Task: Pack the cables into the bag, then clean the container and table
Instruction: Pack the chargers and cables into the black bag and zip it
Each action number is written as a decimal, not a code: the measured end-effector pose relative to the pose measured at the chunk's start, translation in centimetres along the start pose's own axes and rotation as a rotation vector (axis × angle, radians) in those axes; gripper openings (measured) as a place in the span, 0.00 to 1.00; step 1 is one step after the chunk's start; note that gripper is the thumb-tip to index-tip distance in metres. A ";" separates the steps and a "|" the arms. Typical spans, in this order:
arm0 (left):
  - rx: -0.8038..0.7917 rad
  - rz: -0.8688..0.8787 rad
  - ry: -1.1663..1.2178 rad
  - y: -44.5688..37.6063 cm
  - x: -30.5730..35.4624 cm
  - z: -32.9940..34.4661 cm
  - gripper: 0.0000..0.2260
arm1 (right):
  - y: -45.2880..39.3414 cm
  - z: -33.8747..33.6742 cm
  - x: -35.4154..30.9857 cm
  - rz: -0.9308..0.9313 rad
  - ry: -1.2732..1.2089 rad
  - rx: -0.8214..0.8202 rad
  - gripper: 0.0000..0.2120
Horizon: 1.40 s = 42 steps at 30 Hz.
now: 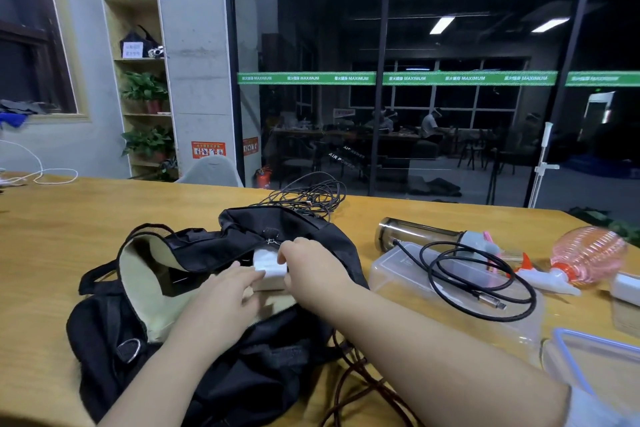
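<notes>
A single head-worn wide-angle camera looks forward and down. It sits close over the long yellow wooden table [86, 236], facing a dark glass wall [450, 45].

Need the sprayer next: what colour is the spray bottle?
Translucent pink spray bottle, white-and-orange nozzle; head view.

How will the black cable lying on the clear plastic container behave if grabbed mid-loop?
The black coiled cable is probably floppy: it lies in loose uneven loops over the clear plastic container. Its metal plug end hangs free, so it would likely dangle and swing. It looks light, and may drag across the container's smooth top.
</notes>
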<state>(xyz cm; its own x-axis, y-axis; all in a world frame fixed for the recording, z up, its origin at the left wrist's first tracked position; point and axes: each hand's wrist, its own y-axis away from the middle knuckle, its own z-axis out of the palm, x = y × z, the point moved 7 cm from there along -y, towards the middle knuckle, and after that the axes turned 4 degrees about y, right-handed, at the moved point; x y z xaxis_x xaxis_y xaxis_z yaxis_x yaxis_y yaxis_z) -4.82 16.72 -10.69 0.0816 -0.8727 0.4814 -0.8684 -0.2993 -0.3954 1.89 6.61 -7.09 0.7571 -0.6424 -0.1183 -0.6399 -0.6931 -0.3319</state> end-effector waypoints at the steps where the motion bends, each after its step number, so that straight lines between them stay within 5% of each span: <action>1: 0.014 0.008 -0.009 0.0 0.4 -0.2 0.18 | 0.3 -0.5 0.1 -0.003 -0.019 0.012 0.15; 22: 0.111 0.338 0.218 0.3 17.9 -2.1 0.08 | 8.2 -13.1 6.3 0.079 -0.077 0.249 0.12; 30: 0.025 0.480 0.206 1.1 24.9 -0.2 0.04 | 12.8 -17.5 10.7 0.162 -0.017 0.320 0.13; 34: 0.004 0.530 0.227 2.1 28.1 0.9 0.10 | 15.2 -19.0 13.3 0.211 0.000 0.351 0.14; 42: -0.088 0.629 0.252 3.1 33.7 4.1 0.10 | 20.0 -20.0 19.7 0.381 0.033 0.302 0.24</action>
<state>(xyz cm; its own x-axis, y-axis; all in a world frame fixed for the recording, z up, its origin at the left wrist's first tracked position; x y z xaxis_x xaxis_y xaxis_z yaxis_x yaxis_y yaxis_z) -2.74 -15.15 1.10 -0.5590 -0.7505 0.3526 -0.7504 0.2771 -0.6001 1.34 -26.45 2.64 0.4686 -0.8455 -0.2561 -0.8003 -0.2834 -0.5284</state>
